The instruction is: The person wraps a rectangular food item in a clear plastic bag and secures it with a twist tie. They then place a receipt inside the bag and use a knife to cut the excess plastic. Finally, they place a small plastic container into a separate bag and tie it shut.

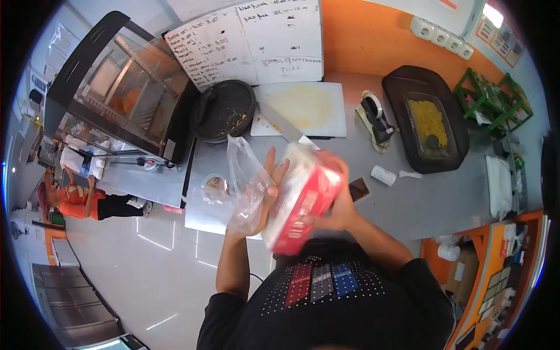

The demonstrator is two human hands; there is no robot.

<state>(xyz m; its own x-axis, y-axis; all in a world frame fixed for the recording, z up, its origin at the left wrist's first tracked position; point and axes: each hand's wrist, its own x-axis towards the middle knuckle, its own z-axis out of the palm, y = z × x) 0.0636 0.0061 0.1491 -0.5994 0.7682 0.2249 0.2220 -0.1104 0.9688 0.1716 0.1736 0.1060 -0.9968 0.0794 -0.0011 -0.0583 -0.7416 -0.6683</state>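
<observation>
A red and white food box point(302, 205), blurred by motion and bearing writing, is tilted in front of my chest. My right hand point(337, 201) grips it along its right side. My left hand point(264, 197) is at the box's other side, its fingers stretched upward. A clear plastic bag point(245, 175) hangs about the left palm and wrist, held by that hand; part of the hand shows through the film. Whether the left fingers also touch the box is unclear. Just left of the bag, a small clear tub point(215, 186) with brownish contents rests on the steel table.
On the steel table point(420, 201) are a stone mortar point(225, 109), a knife point(282, 124) on a white cutting board point(306, 105), a tape dispenser point(376, 116) and a container of yellow food point(428, 124). A glass display warmer point(127, 92) stands left. Another person point(83, 201) is farther left.
</observation>
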